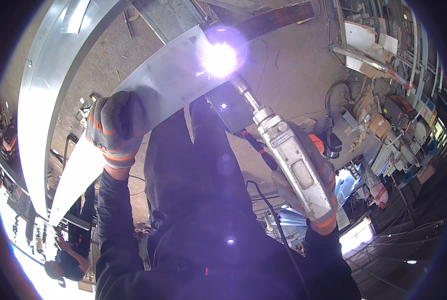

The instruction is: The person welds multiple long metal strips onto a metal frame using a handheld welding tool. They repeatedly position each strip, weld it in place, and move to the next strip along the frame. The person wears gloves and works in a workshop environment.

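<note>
My left hand (116, 125), in a grey work glove with orange bands, is closed over a long, curved metal strip (168, 70). My right hand (327, 176), gloved alike, grips a silver handheld welding gun (289, 152), its body covering part of the fingers. The gun's nozzle points up and left at the strip's far end. A dazzling white-violet welding arc (219, 60) burns there and hides the exact contact spot. Under that end lies a flat grey metal beam (171, 22).
Left of the strip, a large curved metal panel (43, 105) rises. A rusty curved bar (278, 21) lies beyond the arc. Scrap, cardboard boxes (379, 126) and tools crowd the right side. Another person (74, 264) is at lower left. A black cable (278, 227) runs beside my right arm.
</note>
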A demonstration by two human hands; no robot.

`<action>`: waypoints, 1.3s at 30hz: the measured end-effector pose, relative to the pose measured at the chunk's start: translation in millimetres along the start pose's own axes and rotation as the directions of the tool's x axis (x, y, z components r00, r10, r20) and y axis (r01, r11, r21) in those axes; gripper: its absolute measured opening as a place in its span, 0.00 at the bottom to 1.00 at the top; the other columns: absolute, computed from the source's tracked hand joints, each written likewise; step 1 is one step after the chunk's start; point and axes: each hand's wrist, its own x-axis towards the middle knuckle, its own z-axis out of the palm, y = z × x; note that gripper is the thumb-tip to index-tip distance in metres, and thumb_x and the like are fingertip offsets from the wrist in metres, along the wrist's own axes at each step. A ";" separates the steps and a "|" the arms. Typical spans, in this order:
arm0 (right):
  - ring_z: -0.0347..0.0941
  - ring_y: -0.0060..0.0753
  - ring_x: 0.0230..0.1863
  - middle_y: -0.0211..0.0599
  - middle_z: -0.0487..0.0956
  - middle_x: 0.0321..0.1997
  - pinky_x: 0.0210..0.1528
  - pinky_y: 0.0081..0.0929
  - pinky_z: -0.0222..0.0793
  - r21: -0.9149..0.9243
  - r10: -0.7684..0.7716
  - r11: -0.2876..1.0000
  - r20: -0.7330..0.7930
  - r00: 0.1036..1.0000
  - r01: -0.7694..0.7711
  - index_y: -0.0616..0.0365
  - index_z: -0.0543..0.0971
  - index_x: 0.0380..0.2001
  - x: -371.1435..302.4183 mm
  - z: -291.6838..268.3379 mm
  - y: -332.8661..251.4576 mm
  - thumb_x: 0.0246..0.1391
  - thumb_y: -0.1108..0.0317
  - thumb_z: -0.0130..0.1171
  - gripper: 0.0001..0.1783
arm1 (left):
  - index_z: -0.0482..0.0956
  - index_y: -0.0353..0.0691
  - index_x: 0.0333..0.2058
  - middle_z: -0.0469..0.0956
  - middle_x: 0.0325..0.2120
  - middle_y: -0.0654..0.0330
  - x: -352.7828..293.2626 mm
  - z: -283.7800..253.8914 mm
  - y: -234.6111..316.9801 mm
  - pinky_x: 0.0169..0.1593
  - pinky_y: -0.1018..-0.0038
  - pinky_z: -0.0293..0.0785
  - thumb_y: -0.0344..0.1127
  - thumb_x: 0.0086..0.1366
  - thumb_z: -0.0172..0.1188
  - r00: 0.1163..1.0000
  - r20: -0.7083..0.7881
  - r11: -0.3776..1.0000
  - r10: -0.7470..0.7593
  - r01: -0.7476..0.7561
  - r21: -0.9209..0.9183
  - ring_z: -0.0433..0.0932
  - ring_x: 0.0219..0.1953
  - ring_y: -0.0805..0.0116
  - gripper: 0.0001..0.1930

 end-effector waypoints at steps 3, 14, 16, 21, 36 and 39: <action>0.78 0.25 0.25 0.46 0.78 0.41 0.23 0.19 0.77 0.046 0.033 0.998 0.015 0.999 -0.034 0.72 0.74 0.70 2.7 -1.0 1.6 0.72 0.44 0.64 0.42 | 0.85 0.36 0.47 0.86 0.35 0.54 -0.8 -0.8 0.2 0.41 0.67 0.83 0.21 0.64 0.77 1.000 0.013 1.000 -0.013 0.013 -0.004 0.87 0.34 0.58 0.15; 0.76 0.25 0.23 0.46 0.77 0.40 0.23 0.20 0.76 0.292 0.028 0.954 0.152 0.988 -0.072 0.72 0.73 0.71 8.4 -3.9 7.0 0.70 0.39 0.66 0.46 | 0.81 0.40 0.46 0.88 0.38 0.57 -0.4 -0.2 -0.1 0.41 0.60 0.81 0.26 0.62 0.77 1.000 0.014 0.999 0.002 -0.002 0.038 0.86 0.35 0.55 0.16; 0.76 0.26 0.23 0.46 0.77 0.41 0.23 0.21 0.76 0.211 0.027 0.976 0.114 0.993 -0.051 0.71 0.73 0.72 4.8 -4.3 5.6 0.70 0.40 0.66 0.46 | 0.81 0.40 0.46 0.88 0.38 0.57 0.0 -0.3 0.1 0.41 0.60 0.81 0.26 0.63 0.77 1.000 0.014 0.999 0.004 -0.005 0.044 0.86 0.36 0.54 0.16; 0.77 0.27 0.25 0.46 0.78 0.42 0.25 0.22 0.77 0.085 -0.006 0.996 0.071 0.997 0.000 0.70 0.72 0.72 1.1 -4.5 3.7 0.70 0.42 0.66 0.45 | 0.85 0.36 0.46 0.86 0.35 0.54 1.1 -0.5 -1.0 0.41 0.67 0.83 0.22 0.63 0.78 1.000 -0.006 1.000 0.013 -0.013 0.006 0.87 0.34 0.58 0.14; 0.80 0.29 0.30 0.46 0.81 0.46 0.32 0.24 0.78 -0.321 -0.178 0.927 0.073 0.981 0.192 0.68 0.71 0.74 -8.5 -9.0 2.0 0.68 0.50 0.68 0.42 | 0.86 0.36 0.47 0.86 0.36 0.54 -1.6 0.8 -1.0 0.42 0.67 0.84 0.21 0.64 0.76 1.000 -0.003 1.000 -0.015 0.015 -0.005 0.88 0.36 0.58 0.14; 0.80 0.30 0.32 0.46 0.81 0.47 0.33 0.25 0.79 -0.409 -0.220 0.881 0.087 0.972 0.236 0.68 0.71 0.75 -9.4 -10.8 1.9 0.68 0.51 0.69 0.42 | 0.86 0.36 0.47 0.87 0.36 0.53 -2.2 0.8 -1.8 0.42 0.67 0.84 0.21 0.64 0.77 1.000 -0.003 1.000 -0.016 0.016 -0.015 0.88 0.36 0.58 0.14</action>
